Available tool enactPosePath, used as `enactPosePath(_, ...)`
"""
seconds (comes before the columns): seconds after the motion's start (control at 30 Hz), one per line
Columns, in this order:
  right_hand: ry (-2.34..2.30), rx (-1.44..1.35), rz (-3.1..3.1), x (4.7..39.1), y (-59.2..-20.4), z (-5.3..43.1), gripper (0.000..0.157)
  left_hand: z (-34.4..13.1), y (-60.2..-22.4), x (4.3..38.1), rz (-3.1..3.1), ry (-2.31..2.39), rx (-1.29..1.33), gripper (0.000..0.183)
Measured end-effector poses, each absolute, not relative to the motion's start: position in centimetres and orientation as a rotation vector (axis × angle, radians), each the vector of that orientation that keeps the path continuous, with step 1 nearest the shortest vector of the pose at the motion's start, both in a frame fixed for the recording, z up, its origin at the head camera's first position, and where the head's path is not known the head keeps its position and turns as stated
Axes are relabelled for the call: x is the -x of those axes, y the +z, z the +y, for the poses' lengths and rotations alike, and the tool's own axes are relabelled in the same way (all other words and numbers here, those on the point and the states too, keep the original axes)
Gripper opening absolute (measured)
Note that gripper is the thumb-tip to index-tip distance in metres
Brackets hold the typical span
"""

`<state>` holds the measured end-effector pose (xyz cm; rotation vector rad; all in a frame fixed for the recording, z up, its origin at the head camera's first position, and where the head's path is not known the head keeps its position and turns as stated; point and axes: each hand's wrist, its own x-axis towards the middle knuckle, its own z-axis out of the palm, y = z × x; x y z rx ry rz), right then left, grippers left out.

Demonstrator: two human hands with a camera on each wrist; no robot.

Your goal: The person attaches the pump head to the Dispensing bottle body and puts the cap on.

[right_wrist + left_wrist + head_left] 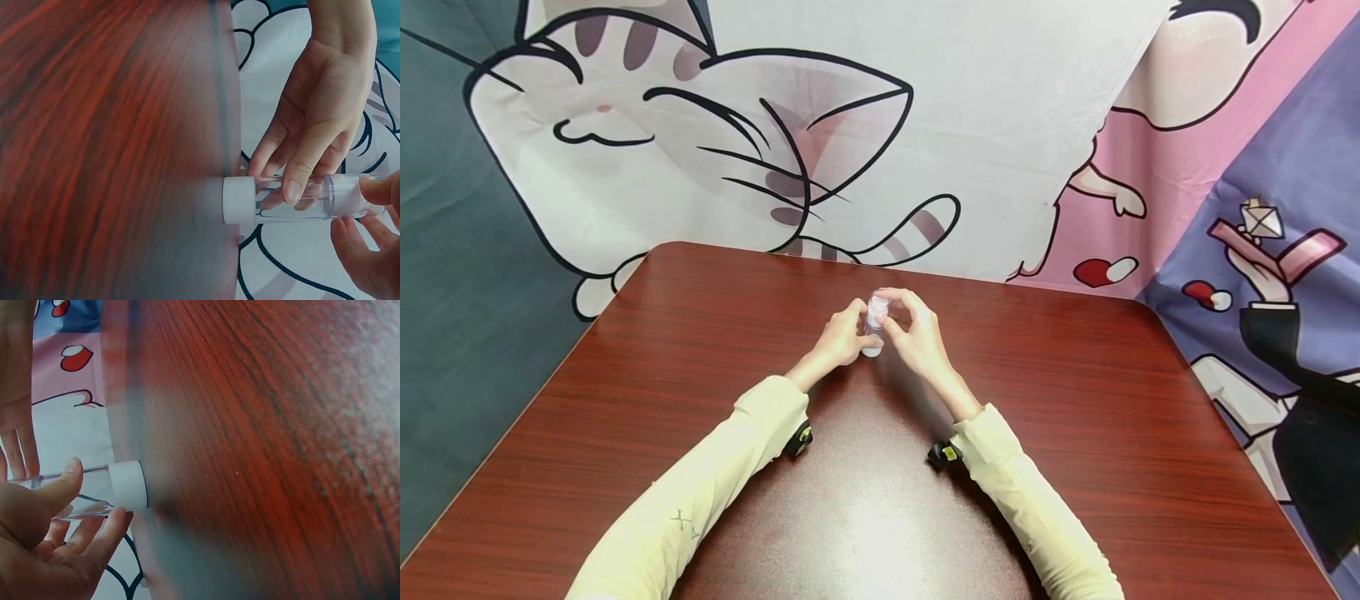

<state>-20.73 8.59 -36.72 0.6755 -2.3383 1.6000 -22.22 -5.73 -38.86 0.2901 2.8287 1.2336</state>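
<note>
A small clear cylindrical bottle [872, 329] with a white base [239, 200] is held upright near the far middle of the table, its base close over the wood. My left hand [838, 335] grips the clear body, thumb on one side and fingers on the other. Higher up, my right hand [919, 333] pinches the bottle's white upper part [349, 203] between thumb and fingers. In the left wrist view, the bottle's white end [129, 485] shows beyond the left thumb, while its top is hidden behind the left hand.
The brown wood-grain table [700, 317] reaches to a cartoon-printed cloth [970, 100] hanging behind it. Small black wrist devices sit beneath the left cuff [800, 437] and right cuff [945, 454]. A dark object [1318, 467] stands beyond the table's right edge.
</note>
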Motion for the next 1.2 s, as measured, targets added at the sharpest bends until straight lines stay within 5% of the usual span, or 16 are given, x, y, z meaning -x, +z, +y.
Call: enactPosePath(1.2,1.552,-0.777,-2.258,20.1,-36.2,8.6,0.030,-5.7,-38.7,22.2,2.836,1.218,-0.309,0.037)
